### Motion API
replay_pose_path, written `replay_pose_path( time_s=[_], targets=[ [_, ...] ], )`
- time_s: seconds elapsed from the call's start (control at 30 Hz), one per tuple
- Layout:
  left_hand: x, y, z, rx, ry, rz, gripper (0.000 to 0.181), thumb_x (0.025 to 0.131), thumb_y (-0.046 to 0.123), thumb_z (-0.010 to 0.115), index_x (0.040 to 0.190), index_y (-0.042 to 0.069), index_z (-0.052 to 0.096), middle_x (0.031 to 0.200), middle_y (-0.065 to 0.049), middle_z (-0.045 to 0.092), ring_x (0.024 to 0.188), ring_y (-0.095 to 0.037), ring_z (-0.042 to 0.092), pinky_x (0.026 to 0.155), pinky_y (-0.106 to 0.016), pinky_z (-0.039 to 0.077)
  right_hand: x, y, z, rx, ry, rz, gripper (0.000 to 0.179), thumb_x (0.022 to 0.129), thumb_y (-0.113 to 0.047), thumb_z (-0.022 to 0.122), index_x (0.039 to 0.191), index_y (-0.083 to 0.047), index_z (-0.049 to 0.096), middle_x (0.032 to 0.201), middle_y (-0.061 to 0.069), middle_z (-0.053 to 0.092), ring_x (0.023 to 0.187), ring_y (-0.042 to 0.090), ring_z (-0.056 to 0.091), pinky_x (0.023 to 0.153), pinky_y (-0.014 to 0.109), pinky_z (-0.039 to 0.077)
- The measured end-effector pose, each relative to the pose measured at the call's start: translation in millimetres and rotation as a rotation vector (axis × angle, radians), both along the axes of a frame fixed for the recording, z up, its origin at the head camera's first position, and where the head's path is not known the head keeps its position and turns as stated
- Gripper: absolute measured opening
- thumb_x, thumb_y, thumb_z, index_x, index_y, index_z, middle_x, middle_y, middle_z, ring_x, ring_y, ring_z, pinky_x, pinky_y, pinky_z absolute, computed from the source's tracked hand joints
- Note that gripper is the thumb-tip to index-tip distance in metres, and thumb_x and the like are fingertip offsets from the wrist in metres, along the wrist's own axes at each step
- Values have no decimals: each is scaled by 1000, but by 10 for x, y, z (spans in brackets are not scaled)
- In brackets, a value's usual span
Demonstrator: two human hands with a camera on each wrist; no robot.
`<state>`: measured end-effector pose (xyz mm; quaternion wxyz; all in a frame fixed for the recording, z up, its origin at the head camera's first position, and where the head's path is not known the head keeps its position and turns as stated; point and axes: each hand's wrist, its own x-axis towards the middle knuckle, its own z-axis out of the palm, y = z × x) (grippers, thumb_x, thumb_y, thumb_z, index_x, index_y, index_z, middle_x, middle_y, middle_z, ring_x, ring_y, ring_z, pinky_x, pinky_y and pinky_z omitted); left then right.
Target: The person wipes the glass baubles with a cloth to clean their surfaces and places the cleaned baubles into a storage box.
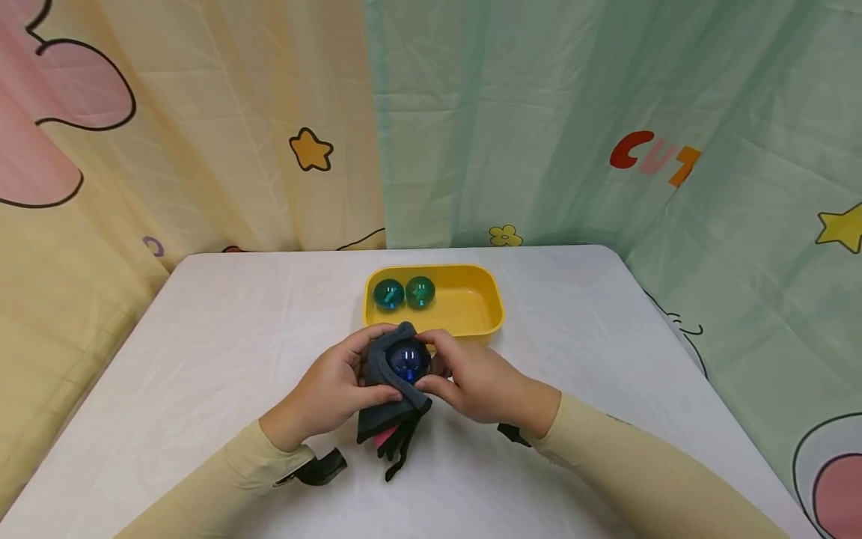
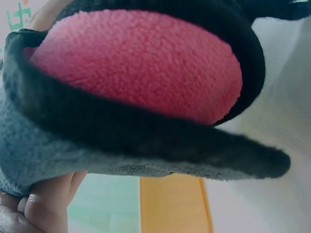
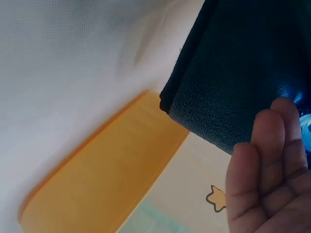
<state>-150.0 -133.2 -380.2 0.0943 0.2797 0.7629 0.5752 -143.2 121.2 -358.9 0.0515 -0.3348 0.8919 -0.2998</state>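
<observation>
My left hand [image 1: 337, 385] grips a dark grey fleecy cloth [image 1: 381, 419], thumb in front and fingers behind. In the head view a dark blue, see-through ball [image 1: 409, 359] sits in the cloth's fold. My right hand [image 1: 481, 378] holds that ball from the right, index finger at its top and thumb at its lower edge. Pink fleece [image 2: 141, 63] with a dark edge fills much of the left wrist view. In the right wrist view, fingers [image 3: 269, 145] lie against the cloth beside the shiny ball. Black strips [image 1: 399, 448] dangle below the cloth.
Just behind the hands, a yellow tray [image 1: 471, 299] stands on the white table [image 1: 269, 314]. Two see-through balls, one teal [image 1: 388, 294] and one green [image 1: 420, 292], lie in its left part. Patterned curtains [image 1: 458, 135] hang around the table.
</observation>
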Motion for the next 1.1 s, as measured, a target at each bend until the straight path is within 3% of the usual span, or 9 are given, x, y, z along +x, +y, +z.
replay_pose_path(
  time_s=[0.07,0.13,0.2,0.37,0.53,0.6,0.8,0.9,1.1],
  targets=[
    [3,4,-4,-4,-3,-3,79,86,7,87,154,8,47,136,-20,65,105,-16,72,86,-25,63,-6,-5,-10,-12,-45,-28,52,105,-31,66,146,-6,48,100,-2,75,83,7,66,74,24,57],
    [5,6,-9,-9,-3,-1,79,86,8,87,154,8,46,134,-20,66,104,-16,72,86,-25,63,-11,-16,-20,-34,-85,-40,49,106,-34,64,145,-7,51,105,-2,74,87,6,66,77,23,58],
    [1,4,-13,-10,3,3,80,85,7,88,154,8,46,132,-20,68,104,-15,72,86,-25,63,-14,-25,-23,-57,-101,-35,54,106,-33,64,151,-9,46,108,-3,74,90,6,66,78,24,58],
    [-18,-12,-13,-1,21,17,80,85,5,87,153,7,46,131,-20,69,104,-15,72,86,-25,62,-3,-24,-4,-74,-42,26,73,102,-22,72,158,-10,28,116,3,74,100,10,71,89,30,62],
    [-29,-14,-9,20,-2,3,79,86,5,87,153,7,46,135,-21,67,109,-18,72,90,-24,62,10,-20,27,29,57,16,67,101,-20,73,154,-7,34,128,8,72,104,16,73,95,34,62],
    [-28,-11,-9,25,-3,-2,79,86,6,87,153,7,46,137,-22,65,110,-19,72,90,-24,61,8,-16,24,45,67,8,66,101,-23,72,153,-6,36,123,7,74,101,15,73,93,34,62],
    [-6,3,-21,15,-2,-13,78,85,6,87,153,7,47,135,-22,66,107,-17,72,88,-25,63,-9,-25,-18,-30,-77,-40,46,107,-31,62,143,-4,51,98,-1,74,82,8,64,74,25,58],
    [-9,8,-27,5,1,-7,79,85,6,88,153,7,47,131,-21,68,104,-16,73,86,-25,63,-14,-31,-41,-88,-130,-47,44,110,-34,57,142,-4,55,102,-1,73,84,8,61,75,22,56],
    [-33,2,-10,10,13,12,80,85,7,87,154,8,46,134,-19,67,109,-19,72,90,-24,61,-28,-7,-60,-147,-71,41,67,105,-21,67,157,-7,27,107,3,76,92,7,69,86,27,61]
  ],
)
